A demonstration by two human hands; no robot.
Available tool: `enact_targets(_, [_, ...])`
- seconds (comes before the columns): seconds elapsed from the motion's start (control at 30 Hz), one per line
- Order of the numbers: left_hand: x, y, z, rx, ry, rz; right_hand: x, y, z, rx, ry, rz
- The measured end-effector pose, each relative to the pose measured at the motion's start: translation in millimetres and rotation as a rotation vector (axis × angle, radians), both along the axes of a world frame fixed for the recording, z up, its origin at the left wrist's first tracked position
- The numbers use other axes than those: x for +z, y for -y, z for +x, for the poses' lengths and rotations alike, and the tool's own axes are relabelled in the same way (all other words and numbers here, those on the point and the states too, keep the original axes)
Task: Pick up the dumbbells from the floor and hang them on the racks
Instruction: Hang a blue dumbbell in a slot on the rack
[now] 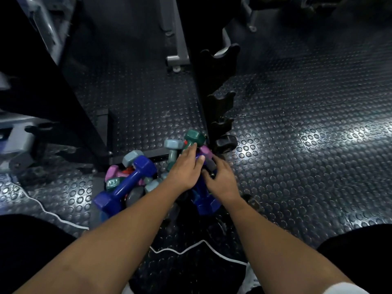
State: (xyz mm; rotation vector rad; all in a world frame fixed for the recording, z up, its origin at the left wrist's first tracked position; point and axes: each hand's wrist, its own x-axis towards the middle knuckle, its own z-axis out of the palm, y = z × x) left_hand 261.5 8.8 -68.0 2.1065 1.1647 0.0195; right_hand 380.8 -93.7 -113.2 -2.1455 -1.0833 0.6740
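A pile of coloured dumbbells lies on the floor at the foot of a black upright rack [214, 85]. My left hand [183, 170] reaches over the pile; its fingers curl onto the dark green dumbbell [194, 137] just below its head, with the thumb out to the right. My right hand [220, 180] is beside it, its fingers curled round a dark grey dumbbell [210, 164] next to a small purple one [206, 151]. A big blue dumbbell [129, 183] lies at the left of the pile. Another blue one [204, 203] lies under my right wrist.
The rack's black cradles [222, 100] stand open above the pile. Grey machine frames [177, 58] stand behind and at the left. A white cable [180, 251] crosses the studded rubber floor near my knees. Light blue dumbbells [171, 145] lie in the pile.
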Motion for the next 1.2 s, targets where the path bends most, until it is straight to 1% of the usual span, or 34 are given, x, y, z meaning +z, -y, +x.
enact_targets(0.1, [-7, 1, -12, -0.047, -0.044, 0.026, -14, 16, -16, 0.105, -0.015, -0.052])
enact_targets(0.23, [-12, 9, -23, -0.083, -0.083, 0.093, -27, 32, -26, 0.184, 0.002, -0.153])
enact_targets(0.33, [-15, 9, -26, -0.052, -0.06, 0.06, -32, 39, -33, 0.201, 0.008, -0.189])
enact_targets(0.47, [-18, 9, -27, -0.031, -0.051, 0.022, -42, 42, -38, 0.239, -0.001, -0.291])
enact_targets(0.6, [-19, 8, -26, -0.02, -0.067, 0.018, -42, 41, -42, 0.321, 0.124, -0.364])
enact_targets(0.67, [-20, 7, -24, -0.009, -0.066, 0.006, -39, 40, -44, 0.333, 0.186, -0.359])
enact_targets(0.73, [-21, 6, -21, 0.003, -0.064, -0.008, -39, 38, -45, 0.33, 0.206, -0.354])
enact_targets(0.87, [-25, 3, -15, 0.044, -0.024, -0.033, -43, 37, -45, 0.286, 0.15, -0.328])
enact_targets(1.0, [-29, 1, -11, 0.062, 0.01, -0.072, -49, 40, -43, 0.265, 0.064, -0.257])
enact_targets(1.13, [-29, -5, -3, 0.077, 0.082, -0.087, -38, 38, -42, 0.215, -0.076, -0.219])
enact_targets(1.2, [-28, -9, 2, 0.083, 0.115, -0.085, -24, 37, -44, 0.169, -0.215, -0.171])
